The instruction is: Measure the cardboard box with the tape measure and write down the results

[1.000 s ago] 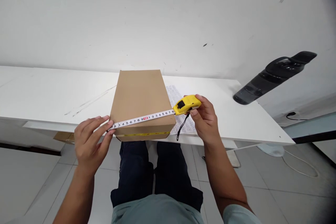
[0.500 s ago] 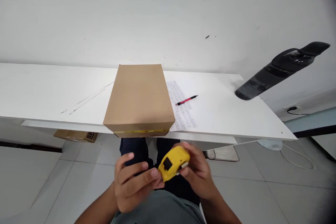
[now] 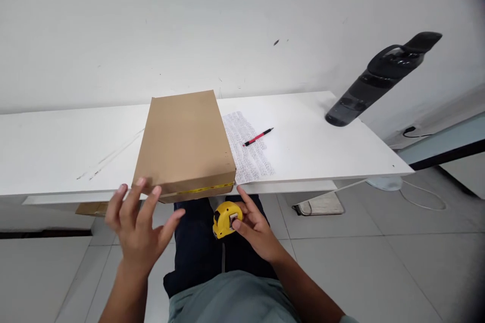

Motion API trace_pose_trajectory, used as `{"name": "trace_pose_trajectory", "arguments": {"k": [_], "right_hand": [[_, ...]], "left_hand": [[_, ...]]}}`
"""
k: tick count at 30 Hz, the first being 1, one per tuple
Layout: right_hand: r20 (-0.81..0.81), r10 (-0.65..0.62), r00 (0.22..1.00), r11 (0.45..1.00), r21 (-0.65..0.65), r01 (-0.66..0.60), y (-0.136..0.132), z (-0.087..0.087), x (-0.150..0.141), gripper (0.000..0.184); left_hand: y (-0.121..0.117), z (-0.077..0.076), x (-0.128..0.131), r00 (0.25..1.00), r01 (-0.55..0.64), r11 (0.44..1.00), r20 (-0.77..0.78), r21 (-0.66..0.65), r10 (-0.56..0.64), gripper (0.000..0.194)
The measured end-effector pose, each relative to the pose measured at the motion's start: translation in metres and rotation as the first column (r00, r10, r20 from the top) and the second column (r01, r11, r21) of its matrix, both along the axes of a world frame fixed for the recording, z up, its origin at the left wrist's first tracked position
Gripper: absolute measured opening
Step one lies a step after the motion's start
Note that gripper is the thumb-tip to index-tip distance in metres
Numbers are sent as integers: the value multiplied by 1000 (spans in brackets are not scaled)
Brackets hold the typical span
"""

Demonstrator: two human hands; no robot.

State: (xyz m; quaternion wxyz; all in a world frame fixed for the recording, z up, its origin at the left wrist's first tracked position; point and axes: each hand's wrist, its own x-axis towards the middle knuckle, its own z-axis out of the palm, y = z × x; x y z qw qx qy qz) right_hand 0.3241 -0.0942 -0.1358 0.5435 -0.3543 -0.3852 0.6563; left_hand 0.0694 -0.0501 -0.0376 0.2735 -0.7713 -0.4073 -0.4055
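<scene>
A yellow tape measure (image 3: pixel 226 219) is held in my right hand (image 3: pixel 254 226), in front of the desk's front edge and over my lap. My thumb presses on its side. My left hand (image 3: pixel 141 226) is open, fingers spread, at the front left corner of a brown cardboard box (image 3: pixel 185 136). Its fingertips overlap the box's front edge; whether they touch it I cannot tell. The closed box sits on the white desk (image 3: pixel 303 156), with a yellow strip (image 3: pixel 206 188) running along its front face.
Right of the box lies a printed sheet (image 3: pixel 252 161), with a red and black pen (image 3: pixel 258 137) on it. A dark water bottle (image 3: pixel 364 93) stands near the desk's right end. Below are a flat pale object (image 3: pixel 322 205) and another cardboard box (image 3: pixel 93 209).
My left hand has let go of the tape measure's front end and moved up and left to the box. My right hand has shifted left with the tape measure. The view has turned slightly.
</scene>
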Motion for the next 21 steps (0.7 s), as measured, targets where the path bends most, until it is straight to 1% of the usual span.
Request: {"name": "trace_pose_trajectory", "arguments": {"k": [2,5,8,10,12,13,14,15,16,17,18,19,20,21], "right_hand": [[4,-8,1000,1000,8,8,1,2,2,73],[16,-17,1000,1000,14,17,2,9,10,61],[16,-46,999,999,9,46,5,18,18,57],[24,-64,998,998,8,64,8,25,20,57],[24,-65,998,998,10,65,13,33,19,60],[11,-61,998,998,15,61,15,37,17,61],[-10,-56,998,998,23,56,17,40,16,62],[-37,-49,998,998,32,51,19,43,13,61],[-66,-38,997,998,43,41,19,45,11,59],[-97,-20,995,998,55,26,19,46,9,56],[-126,6,992,998,70,3,18,46,7,53],[-148,40,988,996,83,-28,16,46,5,52],[-158,77,985,993,96,-62,14,45,5,52],[-152,114,982,989,113,-97,12,44,6,53]], "left_hand": [[11,1,-4,998,-54,998,-30,-22,53,80],[36,-7,-14,997,-76,997,-12,33,77,78],[65,-13,-21,996,-76,997,43,17,75,66],[76,-12,-18,991,-98,995,89,-26,100,59],[72,-11,-2,984,-95,995,151,-6,95,57],[64,-10,10,984,-53,999,172,6,51,57],[54,-11,25,982,29,1000,185,6,-29,58],[41,-13,40,971,149,989,193,-25,-141,62],[28,-15,55,939,305,946,199,-106,-281,70],[16,-19,68,887,447,869,231,-211,-400,83],[6,-24,79,827,558,772,285,-306,-485,94],[-2,-29,88,768,639,679,356,-362,-533,101],[-7,-34,93,719,693,612,432,-382,-544,103],[-10,-39,96,679,729,575,500,-372,-538,100]]}}
